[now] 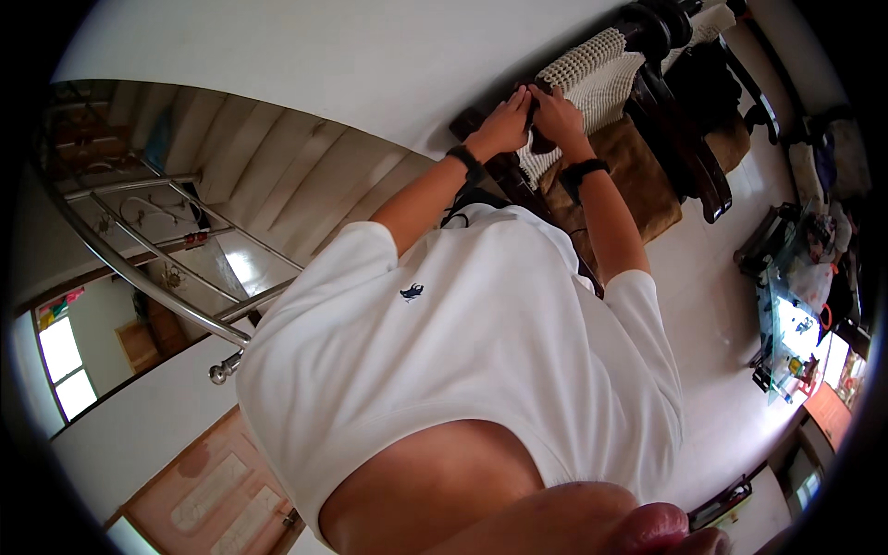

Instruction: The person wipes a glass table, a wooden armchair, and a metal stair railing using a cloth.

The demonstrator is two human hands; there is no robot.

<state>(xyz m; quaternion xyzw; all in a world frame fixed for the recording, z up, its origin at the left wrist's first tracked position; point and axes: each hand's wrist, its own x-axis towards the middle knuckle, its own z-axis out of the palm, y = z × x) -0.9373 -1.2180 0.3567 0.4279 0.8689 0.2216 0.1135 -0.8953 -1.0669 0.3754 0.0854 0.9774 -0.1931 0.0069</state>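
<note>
My left hand (500,127) and my right hand (559,121) are side by side at the end of a dark wooden sofa (470,123), their foremost fingers almost touching. Both look curled over the dark woodwork, with most fingertips hidden, so what they grip cannot be made out. A cream woven cover (602,76) drapes over the sofa beside my right hand. Dark brown wood shows between the hands, and part of the cover hangs just below it. Each wrist wears a black band.
Brown cushions (638,176) lie on the seat, right of my right arm. A curved dark armrest (710,180) stands beyond them. Left are a steel railing (139,277) and stairs (305,176). A glass table (786,319) with various items is at far right. A white wall (314,55) rises behind.
</note>
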